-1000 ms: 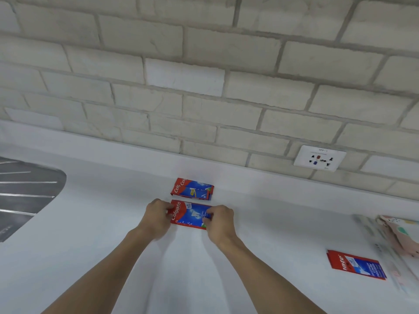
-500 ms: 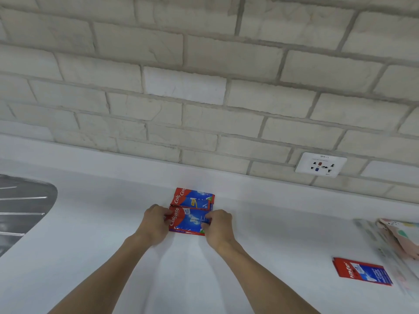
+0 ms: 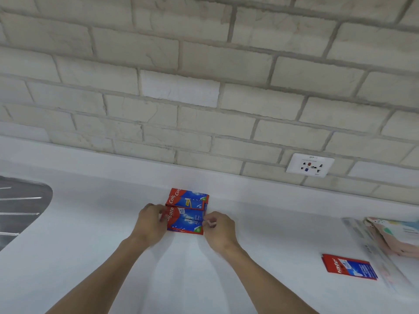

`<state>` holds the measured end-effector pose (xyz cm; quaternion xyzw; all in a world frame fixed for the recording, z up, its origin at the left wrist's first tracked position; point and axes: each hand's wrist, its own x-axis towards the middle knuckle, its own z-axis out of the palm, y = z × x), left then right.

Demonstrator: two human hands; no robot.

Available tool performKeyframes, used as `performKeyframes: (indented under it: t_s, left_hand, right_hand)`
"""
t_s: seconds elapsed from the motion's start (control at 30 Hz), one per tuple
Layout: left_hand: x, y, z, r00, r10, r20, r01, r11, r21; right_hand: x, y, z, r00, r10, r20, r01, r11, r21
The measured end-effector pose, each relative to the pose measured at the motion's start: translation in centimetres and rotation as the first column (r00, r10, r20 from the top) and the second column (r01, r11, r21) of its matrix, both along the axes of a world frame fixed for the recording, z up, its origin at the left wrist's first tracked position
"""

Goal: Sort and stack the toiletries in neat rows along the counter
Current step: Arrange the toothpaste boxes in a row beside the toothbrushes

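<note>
Hidden on the near packet (image 3: pixel 184 220): its left end lies under the fingers of the left hand (image 3: pixel 150 225), so the white brand name reads only in part; its right edge sits behind the fingertips of the right hand (image 3: pixel 218 227).
Hard to make out: the small print on the blue panel is blurred. The far packet (image 3: pixel 188 199) shows the brand lettering twice along its top left, and I cannot tell whether it is one packet or a small stack.
Near packet, look: a flat toothpaste packet, red at the left end and along the edges, blue in the middle, with a small green mark at the lower right corner.
Near packet, place: flat on the white counter (image 3: pixel 90 245), lengthwise left to right, its far edge touching the far packet, which lies close to the foot of the wall (image 3: pixel 204 64).
Left hand: fingers curled round the packet's left end, gripping it.
Right hand: thumb and fingertips pinch the packet's right end.
Third packet (image 3: pixel 349 266): the same red and blue, lying alone well to the right, slightly askew.
Cut off at right: a clear bag (image 3: pixel 362 241) with pale patterned cloth inside runs out of view.
Cut off at left: part of a grey ridged sink (image 3: pixel 22 207).
Wall: pale brick, with a white socket (image 3: pixel 309 164) above the counter's back edge.
</note>
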<state>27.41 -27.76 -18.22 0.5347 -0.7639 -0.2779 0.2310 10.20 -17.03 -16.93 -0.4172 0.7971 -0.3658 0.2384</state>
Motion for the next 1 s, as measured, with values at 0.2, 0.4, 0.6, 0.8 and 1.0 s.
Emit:
performKeyframes:
  t_s: [0.2,0.4,0.6,0.8,1.0]
  left_hand:
    - [-2.2,3.0,1.4,0.996,-0.069,-0.051,0.065,0.995,-0.075]
    - [-5.3,8.2,2.9,0.989,-0.136,-0.063,0.127,0.983,-0.136]
    - [-9.8,14.3,3.9,0.965,-0.26,0.01,0.26,0.96,-0.108]
    - [-14.6,19.0,3.8,0.937,-0.345,0.055,0.348,0.932,-0.096]
    - [-19.0,22.8,3.4,0.904,-0.411,0.119,0.419,0.906,-0.058]
  right_hand:
    - [-1.6,3.5,0.5,0.998,0.021,0.061,-0.017,0.998,-0.059]
    - [-3.8,9.1,1.7,0.992,-0.004,0.129,0.023,0.989,-0.143]
    - [-8.4,16.0,2.7,0.991,-0.079,0.112,0.096,0.984,-0.15]
    - [-13.1,21.9,2.9,0.982,-0.18,0.052,0.186,0.967,-0.176]
    - [-17.4,25.7,2.9,0.973,-0.231,-0.018,0.227,0.967,-0.115]
